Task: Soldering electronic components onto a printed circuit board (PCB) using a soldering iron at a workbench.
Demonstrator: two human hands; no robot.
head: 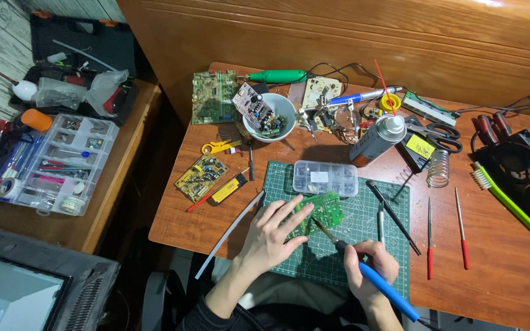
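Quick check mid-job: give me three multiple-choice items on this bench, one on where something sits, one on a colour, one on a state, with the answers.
1. Where does the clear lidded parts box lie?
A. On the far edge of the green cutting mat
B. In the white bowl
C. On the side table at the left

2. What colour is the handle of the soldering iron in the right hand?
A. Red
B. Blue
C. Yellow

3. How is the green circuit board kept in place?
A. Clamped in a vice
B. Lying free, untouched
C. Pressed flat under the left hand

Answers:
1 A, the box rests on the mat just beyond the board.
2 B, the grip running back from the hand is blue.
3 C, the spread fingers lie on the board's near side.
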